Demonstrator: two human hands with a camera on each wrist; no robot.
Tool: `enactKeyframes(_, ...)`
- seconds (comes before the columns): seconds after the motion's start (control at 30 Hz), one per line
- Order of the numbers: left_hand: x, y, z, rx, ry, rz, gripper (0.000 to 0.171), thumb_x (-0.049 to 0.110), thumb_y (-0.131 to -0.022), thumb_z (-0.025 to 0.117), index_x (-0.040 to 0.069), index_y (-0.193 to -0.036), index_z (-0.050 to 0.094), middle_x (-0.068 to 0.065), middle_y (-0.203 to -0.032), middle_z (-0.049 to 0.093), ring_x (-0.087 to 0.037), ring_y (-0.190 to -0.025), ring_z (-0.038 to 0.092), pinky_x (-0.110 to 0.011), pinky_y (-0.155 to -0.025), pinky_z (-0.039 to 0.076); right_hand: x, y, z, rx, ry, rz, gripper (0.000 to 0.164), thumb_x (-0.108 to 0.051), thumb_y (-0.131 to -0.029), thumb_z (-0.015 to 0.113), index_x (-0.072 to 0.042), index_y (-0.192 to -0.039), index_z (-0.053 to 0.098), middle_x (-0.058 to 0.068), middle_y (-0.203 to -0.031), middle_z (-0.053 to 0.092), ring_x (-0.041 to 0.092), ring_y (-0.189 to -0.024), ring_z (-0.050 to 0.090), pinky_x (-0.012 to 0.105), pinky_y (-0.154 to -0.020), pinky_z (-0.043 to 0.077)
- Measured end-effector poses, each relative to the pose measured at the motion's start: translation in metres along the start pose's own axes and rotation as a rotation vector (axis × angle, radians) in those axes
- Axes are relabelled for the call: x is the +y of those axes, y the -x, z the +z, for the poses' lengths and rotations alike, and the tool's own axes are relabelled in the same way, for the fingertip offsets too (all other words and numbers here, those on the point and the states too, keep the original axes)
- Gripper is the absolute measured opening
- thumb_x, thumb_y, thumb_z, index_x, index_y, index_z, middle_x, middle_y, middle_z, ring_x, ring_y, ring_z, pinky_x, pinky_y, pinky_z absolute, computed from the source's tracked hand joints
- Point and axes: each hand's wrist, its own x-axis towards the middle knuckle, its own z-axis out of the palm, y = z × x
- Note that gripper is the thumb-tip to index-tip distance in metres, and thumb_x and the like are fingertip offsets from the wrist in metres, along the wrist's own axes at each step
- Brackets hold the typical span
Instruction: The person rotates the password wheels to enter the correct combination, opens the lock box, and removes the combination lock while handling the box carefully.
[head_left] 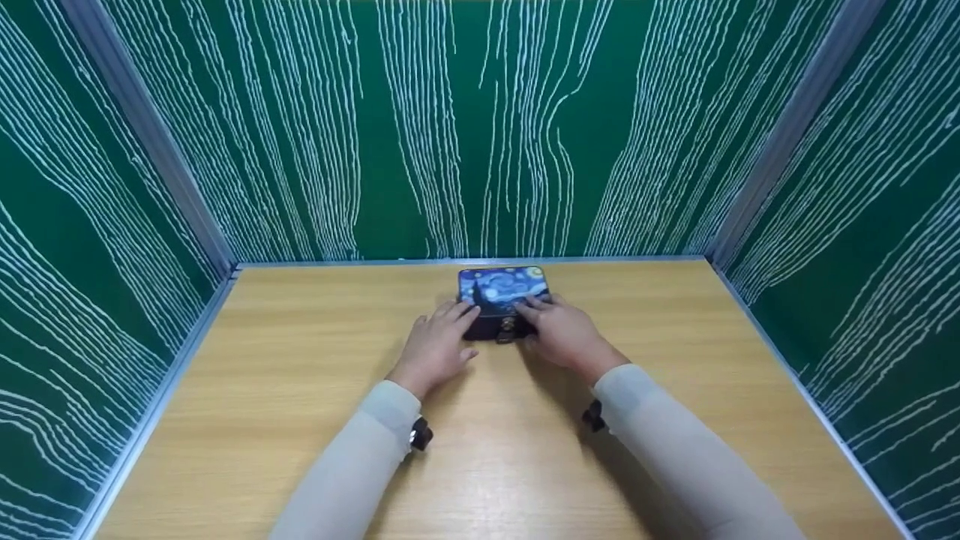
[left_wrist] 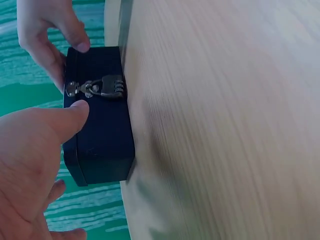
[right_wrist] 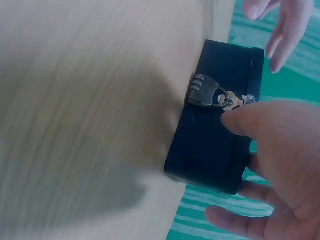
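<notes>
A small dark box (head_left: 504, 292) with a blue swirling night-sky picture on its lid stands on the far part of the table. On its front, a combination padlock (left_wrist: 113, 87) hangs through a metal clasp (right_wrist: 233, 101). My right hand (head_left: 564, 334) holds the box's right part, fingers over the lid and thumb on the front. The left hand (head_left: 435, 345) is at the opposite end, fingertips by the lid's left edge, thumb extended. In the right wrist view, that left hand's fingers look loose and apart from the box.
The wooden table (head_left: 322, 450) ends close behind the box at a metal edge strip. Green panels (head_left: 607, 150) with white wavy lines rise at the back and both sides. Dark wrist-worn devices (head_left: 421, 433) sit under both sleeves.
</notes>
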Motion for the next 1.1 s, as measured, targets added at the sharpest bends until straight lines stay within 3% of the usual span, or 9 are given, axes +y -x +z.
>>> enactKeyframes(0.2,-0.016,0.014,-0.004,-0.006,0.022,-0.011,0.071,0.039,-0.11,0.076,0.024,-0.173,0.049,0.0,-0.186,0.039,-0.032,-0.176,0.03,-0.073,-0.137,0.033,-0.015,0.003,-0.001,-0.019,0.005,-0.03,0.063,-0.025,-0.107,0.074,-0.023,-0.168,0.056,0.011,-0.176,0.052,0.054,-0.162,0.048,0.069,-0.129,0.046)
enactKeyframes(0.43,-0.021,0.024,-0.007,0.029,0.018,-0.01,0.067,0.038,-0.108,0.078,0.02,-0.169,0.055,-0.003,-0.182,0.047,-0.035,-0.171,0.041,-0.071,-0.135,0.037,-0.021,0.005,-0.001,0.021,-0.002,-0.104,0.062,-0.021,-0.104,0.077,-0.019,-0.163,0.062,0.015,-0.17,0.059,0.054,-0.156,0.055,0.068,-0.126,0.051)
enactKeyframes(0.57,-0.018,0.025,-0.007,0.03,0.014,0.0,0.066,0.039,-0.108,0.078,0.018,-0.167,0.057,-0.006,-0.179,0.05,-0.036,-0.167,0.046,-0.07,-0.134,0.039,-0.02,0.007,0.001,0.005,-0.009,-0.11,0.061,-0.021,-0.104,0.077,-0.017,-0.164,0.061,0.017,-0.171,0.059,0.054,-0.156,0.054,0.067,-0.128,0.049)
enactKeyframes(0.97,-0.018,0.024,-0.01,0.05,0.06,-0.057,0.06,0.04,-0.109,0.077,0.017,-0.163,0.063,-0.006,-0.177,0.054,-0.035,-0.167,0.047,-0.066,-0.136,0.039,-0.026,0.005,-0.007,-0.037,-0.02,-0.089,0.059,-0.025,-0.108,0.075,-0.021,-0.164,0.061,0.013,-0.172,0.058,0.05,-0.16,0.052,0.066,-0.131,0.046)
enactKeyframes(1.1,-0.017,0.025,-0.011,0.072,0.057,-0.061,0.06,0.04,-0.109,0.077,0.018,-0.163,0.063,-0.006,-0.176,0.054,-0.035,-0.166,0.048,-0.066,-0.134,0.041,-0.028,0.007,-0.012,-0.029,0.001,-0.09,0.058,-0.027,-0.107,0.076,-0.02,-0.163,0.063,0.013,-0.172,0.058,0.049,-0.159,0.052,0.073,-0.128,0.047)
